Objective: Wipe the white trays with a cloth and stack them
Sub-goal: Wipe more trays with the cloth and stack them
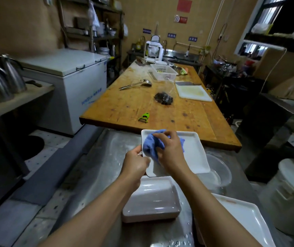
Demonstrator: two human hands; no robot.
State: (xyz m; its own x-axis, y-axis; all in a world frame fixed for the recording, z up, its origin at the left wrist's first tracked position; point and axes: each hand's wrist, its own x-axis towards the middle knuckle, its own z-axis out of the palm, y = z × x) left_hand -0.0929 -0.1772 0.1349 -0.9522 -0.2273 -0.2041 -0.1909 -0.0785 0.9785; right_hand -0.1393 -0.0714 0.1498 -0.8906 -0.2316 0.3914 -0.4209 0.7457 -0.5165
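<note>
We count three white trays: one held tray (194,154) between our hands, one near tray (151,200) just below them, one side tray (246,220) to their right. We count one blue cloth (151,147), two hands.

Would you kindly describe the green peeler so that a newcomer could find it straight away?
Start at the long wooden table that runs away from the person. Near its closest edge, just beyond the white tray being wiped, lies the peeler. It is the only bright green thing at that end, lying apart from the dark bagged lump farther back.
</note>
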